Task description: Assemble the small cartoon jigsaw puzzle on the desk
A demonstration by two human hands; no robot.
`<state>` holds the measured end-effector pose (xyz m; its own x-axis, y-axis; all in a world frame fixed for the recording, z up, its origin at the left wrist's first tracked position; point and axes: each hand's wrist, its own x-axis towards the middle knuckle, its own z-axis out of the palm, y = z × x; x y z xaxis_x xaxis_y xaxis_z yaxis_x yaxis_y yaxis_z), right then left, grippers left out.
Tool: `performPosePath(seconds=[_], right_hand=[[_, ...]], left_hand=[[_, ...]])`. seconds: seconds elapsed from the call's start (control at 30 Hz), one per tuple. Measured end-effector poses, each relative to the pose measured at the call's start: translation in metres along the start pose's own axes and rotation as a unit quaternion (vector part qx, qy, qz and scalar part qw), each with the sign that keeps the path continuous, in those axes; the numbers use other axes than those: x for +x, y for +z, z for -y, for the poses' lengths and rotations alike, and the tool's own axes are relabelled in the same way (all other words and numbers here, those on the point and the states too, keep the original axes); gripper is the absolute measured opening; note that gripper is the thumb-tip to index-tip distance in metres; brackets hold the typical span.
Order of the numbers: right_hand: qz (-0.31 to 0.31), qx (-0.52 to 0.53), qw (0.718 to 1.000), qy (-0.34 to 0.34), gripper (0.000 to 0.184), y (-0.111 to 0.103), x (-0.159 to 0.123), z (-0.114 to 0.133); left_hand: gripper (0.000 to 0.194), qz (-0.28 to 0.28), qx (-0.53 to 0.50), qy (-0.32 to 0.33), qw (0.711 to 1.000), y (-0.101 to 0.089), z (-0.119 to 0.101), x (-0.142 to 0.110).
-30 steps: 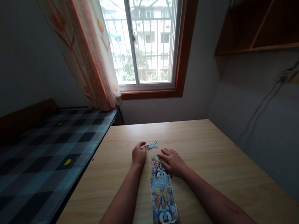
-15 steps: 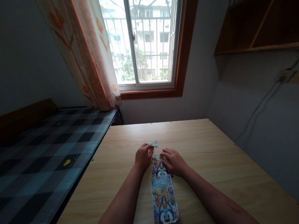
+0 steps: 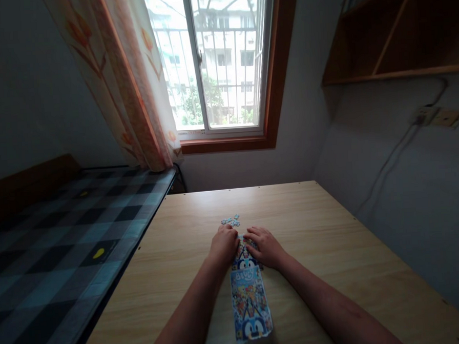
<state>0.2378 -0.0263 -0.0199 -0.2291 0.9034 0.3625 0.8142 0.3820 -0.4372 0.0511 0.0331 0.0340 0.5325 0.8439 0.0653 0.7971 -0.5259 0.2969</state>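
Observation:
A jigsaw puzzle (image 3: 245, 264) with a blue cartoon dog lies flat on the table, its upper part partly covered by my hands. My left hand (image 3: 224, 245) is at its upper left edge, fingers curled down and together; whatever they hold is hidden. My right hand (image 3: 265, 246) lies over the upper right side, fingers stretched out and resting on the picture. Just beyond my left fingertips, several loose puzzle pieces (image 3: 235, 223) are scattered. Nearer to me, a box (image 3: 251, 304) printed with the same picture sits below the puzzle.
The wooden table (image 3: 315, 270) reaches toward the wall below a window (image 3: 227, 64). A bed with a checked cover (image 3: 61, 263) runs along its left side. At the upper right, a wooden shelf (image 3: 399, 34) hangs above a wall socket (image 3: 428, 115) with a cable.
My left hand has moved from the loose pieces right and nearer, to the puzzle's upper left edge. My right hand stays on the puzzle. The view has shifted slightly.

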Motion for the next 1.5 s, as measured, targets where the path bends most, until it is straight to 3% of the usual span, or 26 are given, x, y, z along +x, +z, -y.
performPosePath(seconds=[0.67,0.9,1.5], right_hand=[[-0.004,-0.019,1.0,-0.007,0.035,-0.002,0.001,0.006],[-0.002,-0.021,1.0,-0.009,0.036,-0.002,0.001,0.005],[-0.007,-0.014,1.0,-0.004,0.036,0.001,0.001,0.004]], left_hand=[[0.019,0.015,-0.038,-0.079,0.996,0.015,0.008,0.014],[0.009,0.04,-0.062,-0.107,0.991,0.013,0.008,0.021],[0.02,0.022,-0.104,-0.094,0.99,0.01,0.011,0.016]])
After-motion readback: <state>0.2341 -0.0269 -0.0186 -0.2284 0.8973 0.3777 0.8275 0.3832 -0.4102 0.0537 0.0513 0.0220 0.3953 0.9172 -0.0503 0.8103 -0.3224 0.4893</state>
